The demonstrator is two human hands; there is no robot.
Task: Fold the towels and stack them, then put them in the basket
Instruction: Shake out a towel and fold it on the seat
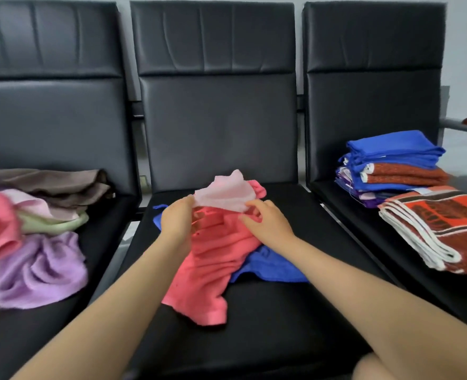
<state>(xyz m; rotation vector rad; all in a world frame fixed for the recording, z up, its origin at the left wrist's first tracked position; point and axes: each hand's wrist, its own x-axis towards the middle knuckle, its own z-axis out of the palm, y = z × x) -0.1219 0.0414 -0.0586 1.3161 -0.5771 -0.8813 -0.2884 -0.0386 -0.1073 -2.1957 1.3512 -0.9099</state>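
Left seat: a loose heap of unfolded towels sits here, with pink, lilac, pale green and brown pieces jumbled together. It lies well apart from your hands, off to your left.

Middle seat: this is the working area. Your left hand has its fingers curled round the left edge of the pale pink towel. Your right hand pinches the same towel at its right edge, so both hands are clamped on one piece, raised a little above the seat. The towel's long axis runs left to right between the two hands, with the slack bulging up and away from you. Directly below it lies a crumpled coral towel, trailing toward you, and under that a blue towel shows at the right. Neither hand is nearer; the grip looks symmetrical.

Judgement: the step in hand is opening or squaring the pale pink towel for its first fold. It likely needs laying flat, and the coral towel beneath takes up that space.

Right seat: a stack of folded towels, blue and rust, stands at the back. A folded orange patterned towel lies in front of it, just beside. Your right hand is the nearer one for stacking.

No basket is in view.
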